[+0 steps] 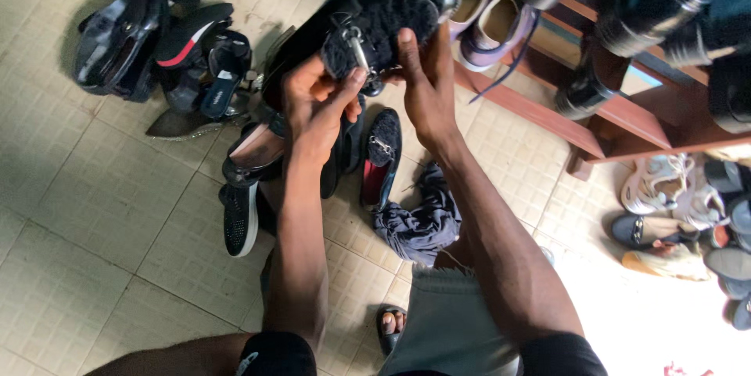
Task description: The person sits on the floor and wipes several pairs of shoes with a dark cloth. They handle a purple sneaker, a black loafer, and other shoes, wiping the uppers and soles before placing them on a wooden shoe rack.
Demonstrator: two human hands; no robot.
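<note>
I hold a dark loafer (pixel 375 8) with a fuzzy black top and a small metal buckle up in front of me. My left hand (pixel 317 102) grips its near side, thumb by the buckle. On the shoe's right side, my right hand (pixel 426 82) presses with the thumb against the fuzzy part. Its matching shoe (pixel 381 153) lies on the tiled floor just below my hands. A dark blue cloth (pixel 422 219) is crumpled on the floor beside my right forearm.
A heap of dark shoes and sandals (pixel 168 55) lies at the upper left. A wooden shoe rack (pixel 594 122) with boots and purple shoes stands at the upper right. More sandals and sneakers (pixel 673 204) lie at the right. My sandalled foot (pixel 389 323) shows below.
</note>
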